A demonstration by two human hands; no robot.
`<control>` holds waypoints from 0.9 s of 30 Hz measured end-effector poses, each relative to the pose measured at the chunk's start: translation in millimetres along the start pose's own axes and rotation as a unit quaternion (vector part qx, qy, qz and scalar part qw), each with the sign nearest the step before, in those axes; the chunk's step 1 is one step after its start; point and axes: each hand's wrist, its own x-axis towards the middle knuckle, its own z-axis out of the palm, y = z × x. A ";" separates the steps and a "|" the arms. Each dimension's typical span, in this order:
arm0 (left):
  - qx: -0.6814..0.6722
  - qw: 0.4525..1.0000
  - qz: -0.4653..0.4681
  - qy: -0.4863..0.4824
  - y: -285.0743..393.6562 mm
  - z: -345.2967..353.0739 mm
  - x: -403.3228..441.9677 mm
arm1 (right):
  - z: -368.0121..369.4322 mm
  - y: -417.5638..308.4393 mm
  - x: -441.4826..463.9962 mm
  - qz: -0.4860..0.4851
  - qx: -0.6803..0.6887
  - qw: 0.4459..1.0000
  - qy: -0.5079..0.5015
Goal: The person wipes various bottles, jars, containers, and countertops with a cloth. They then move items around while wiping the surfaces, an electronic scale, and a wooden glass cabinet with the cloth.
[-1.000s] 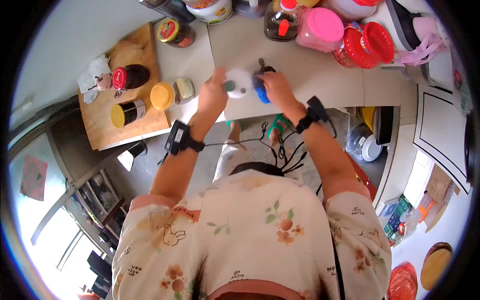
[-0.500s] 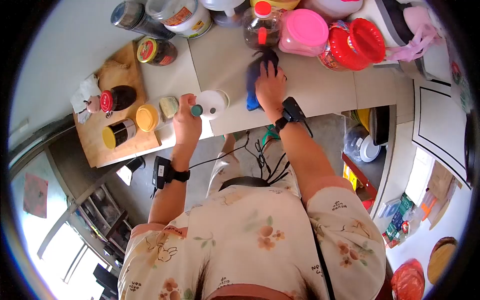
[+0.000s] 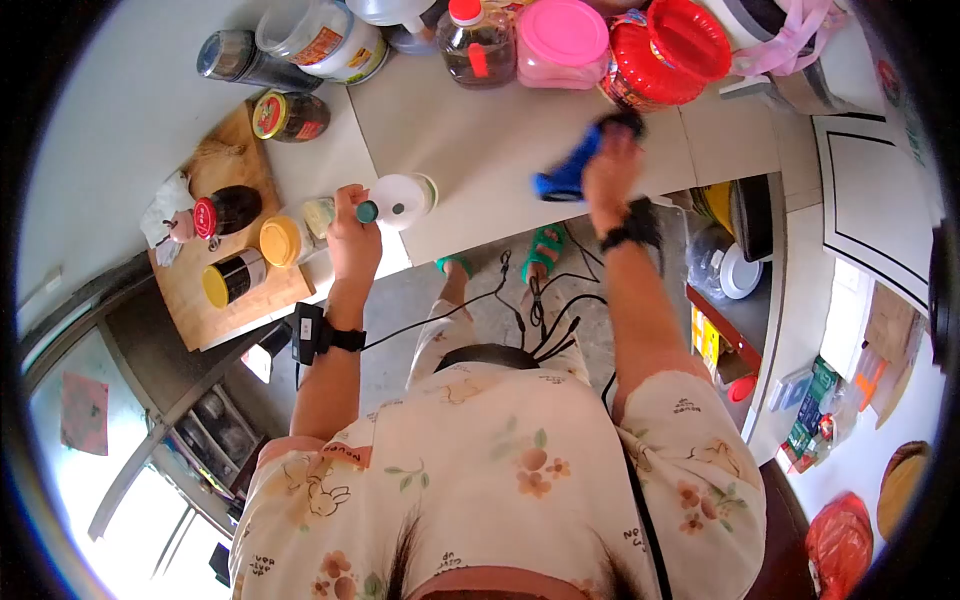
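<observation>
My left hand (image 3: 352, 235) is closed around a small item with a round dark green end (image 3: 367, 211), beside a white round container (image 3: 403, 201) with a dark hole in its top, near the counter's front edge. Blurred by motion, my right hand (image 3: 612, 175) presses on a blue and black cloth (image 3: 580, 165) on the right part of the counter (image 3: 480, 140). Just left of my left hand are a pale green-yellow block (image 3: 319, 216) and a yellow-lidded jar (image 3: 283, 241).
On a wooden board (image 3: 235, 290) at the left lie dark jars (image 3: 233, 211). Along the back stand a red-capped bottle (image 3: 476, 45), a pink-lidded jar (image 3: 563, 40) and a red container (image 3: 665, 55). Black cables (image 3: 530, 300) hang below the counter's edge.
My right hand has moved right across the counter with the cloth. My left hand has drawn left from the white container's opening, still gripping the green-ended item. The camera view has shifted.
</observation>
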 end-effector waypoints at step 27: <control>0.008 1.000 -0.007 -0.028 -29.1 -15.9 14.1 | -82.8 -143.1 -102.4 -0.203 0.143 0.947 -0.204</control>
